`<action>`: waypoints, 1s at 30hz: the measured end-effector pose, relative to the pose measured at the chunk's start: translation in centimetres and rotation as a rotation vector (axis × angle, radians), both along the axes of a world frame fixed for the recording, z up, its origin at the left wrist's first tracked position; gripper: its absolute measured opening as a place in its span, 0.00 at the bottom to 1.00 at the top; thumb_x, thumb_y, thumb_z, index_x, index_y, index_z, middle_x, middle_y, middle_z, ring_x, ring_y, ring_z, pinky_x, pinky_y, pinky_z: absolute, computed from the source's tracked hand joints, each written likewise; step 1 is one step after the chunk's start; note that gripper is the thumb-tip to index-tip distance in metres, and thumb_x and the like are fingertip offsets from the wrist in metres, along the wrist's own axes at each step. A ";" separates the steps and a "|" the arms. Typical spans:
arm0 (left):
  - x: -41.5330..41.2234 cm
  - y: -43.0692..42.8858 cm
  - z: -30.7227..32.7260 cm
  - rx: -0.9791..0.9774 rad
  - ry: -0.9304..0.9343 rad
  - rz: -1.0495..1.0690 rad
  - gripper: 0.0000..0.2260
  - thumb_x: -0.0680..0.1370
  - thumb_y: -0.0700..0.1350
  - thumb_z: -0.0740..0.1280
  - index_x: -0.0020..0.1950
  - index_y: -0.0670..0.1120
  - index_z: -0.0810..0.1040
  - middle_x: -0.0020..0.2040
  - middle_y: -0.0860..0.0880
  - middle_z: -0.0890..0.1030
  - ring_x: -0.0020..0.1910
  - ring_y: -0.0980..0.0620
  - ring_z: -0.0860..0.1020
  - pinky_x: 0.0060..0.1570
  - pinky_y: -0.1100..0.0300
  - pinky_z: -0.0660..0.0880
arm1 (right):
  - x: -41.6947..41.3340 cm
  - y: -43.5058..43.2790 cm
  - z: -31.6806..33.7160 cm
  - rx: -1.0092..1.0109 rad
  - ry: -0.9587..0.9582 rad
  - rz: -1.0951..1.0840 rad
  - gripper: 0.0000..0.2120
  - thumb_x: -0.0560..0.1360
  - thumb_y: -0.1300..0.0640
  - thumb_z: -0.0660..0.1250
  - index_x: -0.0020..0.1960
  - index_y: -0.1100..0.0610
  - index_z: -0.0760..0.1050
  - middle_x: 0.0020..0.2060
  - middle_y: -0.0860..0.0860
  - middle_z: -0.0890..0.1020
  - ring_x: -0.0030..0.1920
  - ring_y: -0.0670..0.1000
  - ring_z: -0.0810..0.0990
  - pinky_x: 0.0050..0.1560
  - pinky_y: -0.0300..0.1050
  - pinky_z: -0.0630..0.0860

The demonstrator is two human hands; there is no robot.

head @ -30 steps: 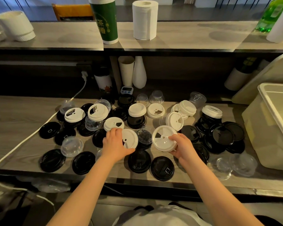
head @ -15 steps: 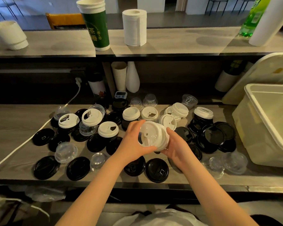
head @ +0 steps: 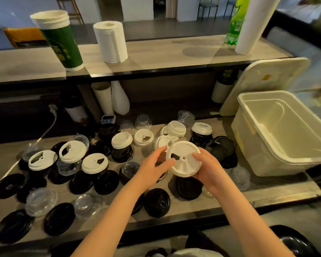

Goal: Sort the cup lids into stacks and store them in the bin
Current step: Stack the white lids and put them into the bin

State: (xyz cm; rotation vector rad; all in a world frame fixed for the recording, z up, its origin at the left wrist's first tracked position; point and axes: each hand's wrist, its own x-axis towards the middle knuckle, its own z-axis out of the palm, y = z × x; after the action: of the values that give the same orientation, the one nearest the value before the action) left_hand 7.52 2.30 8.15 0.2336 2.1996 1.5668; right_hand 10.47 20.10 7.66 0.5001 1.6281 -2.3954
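Observation:
Both hands hold a small stack of white lids [head: 183, 158] above the counter, its underside facing me. My right hand [head: 208, 168] grips its right edge, and my left hand [head: 152, 164] touches its left edge with the fingertips. White lids [head: 95, 162], black lids [head: 157, 202] and clear lids [head: 41, 201] lie scattered over the counter [head: 6, 151]. The pale plastic bin [head: 278, 134] stands open at the right with nothing visible inside.
The bin's lid [head: 267, 78] leans behind the bin. A green cup stack [head: 61, 39], a paper roll [head: 110, 41] and a green bottle [head: 235, 21] stand on the upper shelf. A white cable [head: 44, 130] runs along the left. Cups and a timer [head: 107, 118] sit under the shelf.
Each hand lifted a white lid off the counter and brought the two together into one stack. The stack has turned its underside toward me and shifted right toward the bin.

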 end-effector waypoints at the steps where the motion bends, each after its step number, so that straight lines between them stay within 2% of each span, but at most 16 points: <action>1: -0.2 1.1 0.2 0.045 -0.042 0.002 0.19 0.77 0.48 0.65 0.68 0.52 0.67 0.64 0.52 0.74 0.60 0.57 0.73 0.58 0.63 0.71 | 0.1 0.8 0.3 -0.010 0.001 -0.016 0.10 0.77 0.60 0.60 0.57 0.57 0.74 0.50 0.55 0.81 0.49 0.53 0.80 0.38 0.44 0.78; 4: -0.8 4.6 0.7 0.135 -0.077 0.015 0.16 0.77 0.45 0.66 0.65 0.49 0.71 0.58 0.51 0.78 0.57 0.54 0.77 0.58 0.59 0.75 | 0.1 3.4 0.8 0.007 0.004 -0.060 0.14 0.74 0.57 0.64 0.59 0.56 0.73 0.52 0.57 0.79 0.50 0.54 0.79 0.37 0.43 0.77; 6: -1.4 6.7 0.9 0.154 -0.050 0.012 0.14 0.76 0.43 0.67 0.62 0.50 0.73 0.56 0.50 0.79 0.56 0.53 0.78 0.57 0.58 0.77 | 0.0 5.5 1.4 0.097 0.003 -0.052 0.18 0.72 0.54 0.67 0.61 0.56 0.73 0.53 0.56 0.80 0.49 0.52 0.79 0.38 0.40 0.76; 8: -2.3 9.0 1.1 0.157 -0.035 0.012 0.14 0.76 0.42 0.68 0.60 0.50 0.74 0.56 0.49 0.80 0.54 0.53 0.79 0.55 0.59 0.77 | -0.1 8.1 2.0 0.218 0.020 -0.015 0.14 0.76 0.55 0.66 0.61 0.54 0.74 0.52 0.53 0.81 0.49 0.50 0.80 0.39 0.39 0.75; 12: -3.7 14.0 2.0 0.165 -0.018 -0.029 0.15 0.75 0.41 0.69 0.60 0.51 0.74 0.55 0.50 0.80 0.51 0.57 0.80 0.51 0.63 0.78 | -0.7 13.9 3.9 0.351 0.057 -0.009 0.11 0.75 0.56 0.67 0.58 0.52 0.76 0.51 0.51 0.83 0.49 0.48 0.82 0.41 0.39 0.78; 15: -4.6 17.9 3.3 0.208 0.004 -0.054 0.17 0.75 0.40 0.69 0.62 0.47 0.74 0.56 0.48 0.80 0.52 0.53 0.80 0.54 0.59 0.78 | -1.4 18.0 5.8 0.388 0.099 -0.034 0.11 0.75 0.58 0.67 0.57 0.53 0.77 0.48 0.50 0.83 0.45 0.45 0.82 0.38 0.37 0.78; 17: -5.5 20.7 4.2 0.224 0.014 -0.060 0.17 0.74 0.42 0.70 0.62 0.50 0.74 0.56 0.50 0.80 0.53 0.54 0.80 0.54 0.57 0.78 | -2.0 20.6 6.8 0.409 0.153 -0.063 0.10 0.74 0.58 0.68 0.55 0.53 0.78 0.45 0.48 0.84 0.43 0.43 0.82 0.37 0.36 0.78; 20: -7.2 25.0 5.4 0.233 -0.032 -0.078 0.14 0.74 0.43 0.70 0.59 0.51 0.74 0.56 0.50 0.79 0.54 0.53 0.79 0.54 0.56 0.79 | -3.1 24.5 7.8 0.428 0.195 -0.121 0.10 0.70 0.56 0.70 0.52 0.52 0.80 0.41 0.47 0.84 0.41 0.46 0.82 0.36 0.38 0.78; 22: -8.4 27.8 5.7 0.202 -0.071 -0.082 0.16 0.75 0.45 0.69 0.61 0.48 0.73 0.56 0.48 0.79 0.55 0.51 0.80 0.54 0.53 0.79 | -4.2 26.9 7.9 0.432 0.160 -0.144 0.05 0.74 0.57 0.67 0.48 0.53 0.80 0.38 0.48 0.83 0.40 0.49 0.81 0.36 0.40 0.77; 24: -9.4 30.3 5.8 0.190 -0.098 -0.066 0.14 0.76 0.44 0.68 0.61 0.46 0.74 0.55 0.47 0.80 0.53 0.49 0.81 0.51 0.53 0.80 | -5.3 29.1 7.7 0.455 0.113 -0.137 0.05 0.76 0.56 0.65 0.49 0.53 0.79 0.40 0.50 0.82 0.41 0.51 0.80 0.39 0.41 0.77; 26: -10.4 32.3 5.8 0.159 -0.096 -0.035 0.13 0.76 0.44 0.68 0.59 0.45 0.76 0.53 0.45 0.81 0.50 0.48 0.81 0.49 0.55 0.80 | -6.3 30.9 7.2 0.510 0.105 -0.093 0.09 0.77 0.53 0.65 0.57 0.51 0.76 0.49 0.50 0.81 0.49 0.50 0.80 0.46 0.43 0.77; 28: -11.4 33.8 5.8 0.095 -0.080 0.004 0.13 0.75 0.46 0.69 0.58 0.45 0.77 0.52 0.45 0.82 0.49 0.48 0.82 0.47 0.55 0.81 | -7.1 32.2 6.4 0.614 0.148 -0.043 0.23 0.75 0.52 0.68 0.69 0.48 0.67 0.63 0.47 0.74 0.60 0.47 0.74 0.56 0.43 0.72; 30: -12.2 34.8 5.9 0.018 -0.066 0.018 0.13 0.74 0.49 0.69 0.56 0.45 0.78 0.49 0.45 0.82 0.47 0.49 0.82 0.45 0.57 0.81 | -7.6 32.8 6.0 0.788 0.224 0.033 0.39 0.70 0.56 0.74 0.75 0.48 0.57 0.68 0.45 0.63 0.67 0.44 0.64 0.65 0.42 0.65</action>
State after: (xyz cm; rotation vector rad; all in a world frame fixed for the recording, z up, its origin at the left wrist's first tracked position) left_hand -4.69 37.05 14.05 0.1656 2.1433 1.5818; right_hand 2.87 52.90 13.63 0.3081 2.6392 -1.7473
